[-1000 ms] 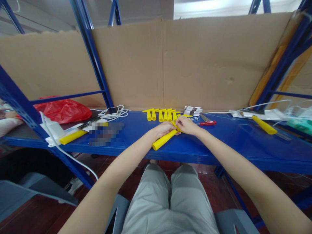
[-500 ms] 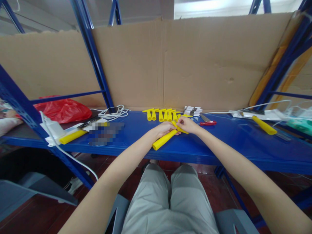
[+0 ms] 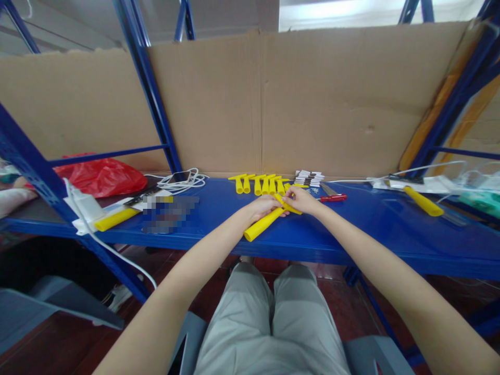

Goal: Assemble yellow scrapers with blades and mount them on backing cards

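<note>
Both hands close on one yellow T-shaped piece [image 3: 264, 225]: the left hand [image 3: 262, 207] curls round it where stem and crossbar meet, while the right hand [image 3: 300, 200] pinches the crossbar between its fingertips. Probably the left steadies the piece so that the right can do finer work; what exactly lies under the right fingertips is too small to tell. This piece is near the middle of a blue table [image 3: 371, 224], close to the front edge and in front of the seated person's knees. Its round stem points towards that edge and slightly left, a slant that seems to keep the crossbar easy to reach from the right. Whether it touches the tabletop is unclear.

Along the rear edge stands or lies a row of similar yellow pieces [image 3: 258, 185], wide ends facing the front edge, perhaps lined up to stay together and out of the way. Some at the row's right end are partly hidden. Beside them, also at the rear edge, small black-and-white pieces [image 3: 308, 177] sit in a cluster. Just right of the right hand lies a red-handled tool [image 3: 333, 198], apparently placed within easy reach. Behind the rear edge, a tall cardboard sheet [image 3: 312, 104] forms a backing.
</note>
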`<state>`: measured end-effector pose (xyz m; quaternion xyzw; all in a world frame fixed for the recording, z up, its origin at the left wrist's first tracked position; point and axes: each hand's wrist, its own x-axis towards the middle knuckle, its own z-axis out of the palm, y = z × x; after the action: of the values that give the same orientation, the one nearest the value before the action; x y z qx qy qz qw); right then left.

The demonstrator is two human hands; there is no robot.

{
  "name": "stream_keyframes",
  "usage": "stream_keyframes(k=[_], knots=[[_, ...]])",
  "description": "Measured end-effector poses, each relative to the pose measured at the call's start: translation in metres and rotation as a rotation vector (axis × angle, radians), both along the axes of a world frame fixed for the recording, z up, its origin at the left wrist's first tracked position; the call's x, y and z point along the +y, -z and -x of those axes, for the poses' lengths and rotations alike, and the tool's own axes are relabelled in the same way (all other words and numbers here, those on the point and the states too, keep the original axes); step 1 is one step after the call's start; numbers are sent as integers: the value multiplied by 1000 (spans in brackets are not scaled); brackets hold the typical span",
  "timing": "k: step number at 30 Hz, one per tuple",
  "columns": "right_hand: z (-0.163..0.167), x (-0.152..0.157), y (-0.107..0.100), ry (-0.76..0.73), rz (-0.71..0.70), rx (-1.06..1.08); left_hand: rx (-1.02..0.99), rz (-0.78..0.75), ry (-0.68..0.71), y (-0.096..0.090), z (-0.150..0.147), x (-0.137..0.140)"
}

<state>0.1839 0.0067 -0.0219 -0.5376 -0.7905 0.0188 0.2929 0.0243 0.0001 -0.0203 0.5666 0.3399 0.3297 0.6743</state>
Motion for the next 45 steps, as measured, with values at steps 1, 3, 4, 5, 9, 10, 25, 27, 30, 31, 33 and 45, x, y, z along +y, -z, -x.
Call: stream_keyframes(k=[1, 3, 4, 5, 9, 10, 25, 27, 30, 31, 33, 45], knots=[[0, 0, 0, 0, 4, -3, -2, -5, 5, 1, 0, 1], [0, 1, 1, 1, 6, -9, 2, -14, 13, 2, 1, 1], [-1, 1, 1, 5, 7, -12, 6, -17, 12, 2, 2, 1], [-1, 1, 1, 10, 10, -15, 12, -18, 7, 1, 2, 1], [-3, 2, 1, 31, 24, -53, 34, -22, -12, -1, 2, -1], [-5, 2, 0, 39, 25, -71, 38, -25, -15, -2, 2, -1], [-88, -4, -27, 572, 324, -345, 98, -48, -96, -6, 2, -9], [-97, -1, -25, 556, 385, -327, 94, -47, -102, -7, 3, -10], [-105, 5, -20, 462, 396, -305, 84, -46, -111, -7, 3, -10], [-107, 6, -19, 415, 388, -307, 80, -46, -117, -7, 3, -10], [-108, 8, -17, 335, 373, -321, 68, -50, -133, -8, 3, -10], [-117, 18, -4, 274, 256, -302, 1, -115, -339, -11, 8, 3]])
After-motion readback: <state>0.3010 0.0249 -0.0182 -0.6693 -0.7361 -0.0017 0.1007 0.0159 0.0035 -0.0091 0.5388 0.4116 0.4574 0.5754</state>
